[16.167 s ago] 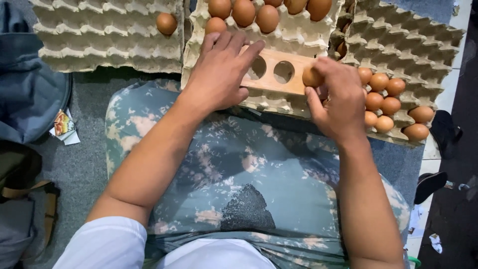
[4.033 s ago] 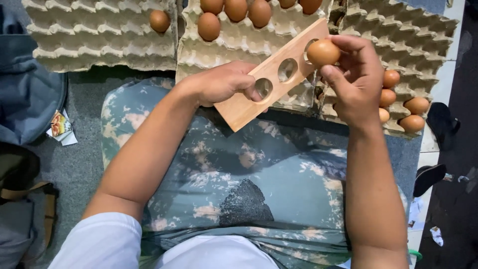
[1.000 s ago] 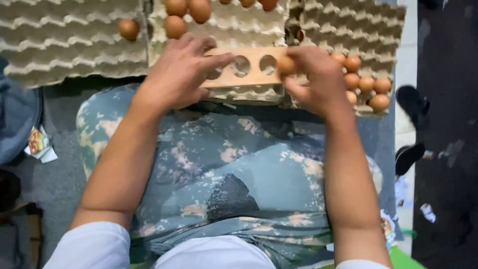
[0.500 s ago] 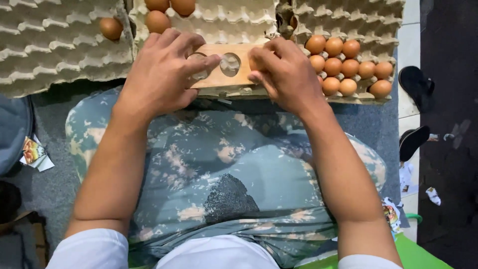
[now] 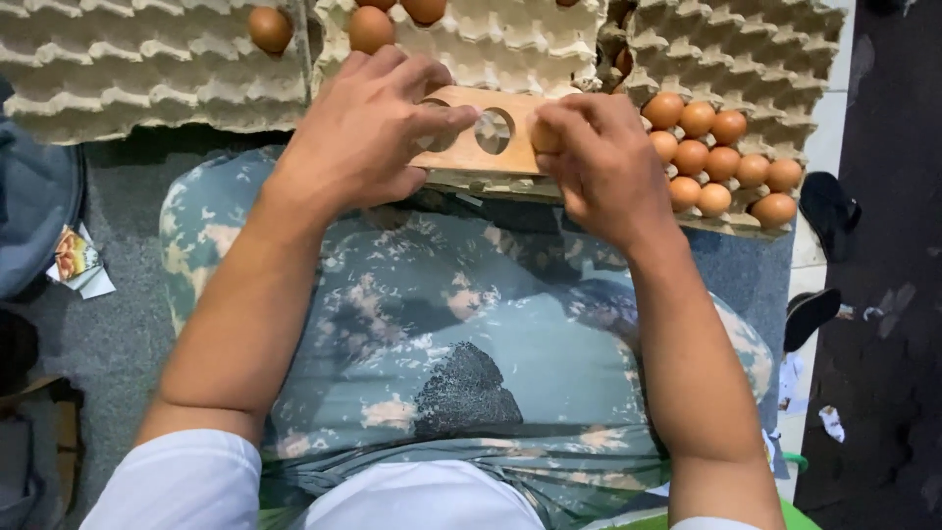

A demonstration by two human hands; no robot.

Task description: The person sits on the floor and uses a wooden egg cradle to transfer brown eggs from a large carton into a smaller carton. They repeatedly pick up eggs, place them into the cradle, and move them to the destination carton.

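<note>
My left hand (image 5: 368, 132) grips the left end of a flat wooden board with round holes (image 5: 483, 137), held level over the front edge of a cardboard egg tray (image 5: 510, 49). At the board's right end, my right hand (image 5: 599, 162) holds a brown egg (image 5: 543, 135) in its fingertips; my fingers cover most of the egg. Both forearms reach forward over my camouflage-patterned lap (image 5: 461, 334).
A tray at the right (image 5: 746, 59) carries several brown eggs (image 5: 721, 157). The left tray (image 5: 128, 69) holds one egg (image 5: 268, 27), and more eggs (image 5: 371, 27) sit on the middle tray. A grey bag (image 5: 34, 216) lies at the left, black sandals (image 5: 829, 206) at the right.
Over the last second the view has shifted, and both hands with the board and egg now sit lower and further right in the picture. The grip on each stays the same.
</note>
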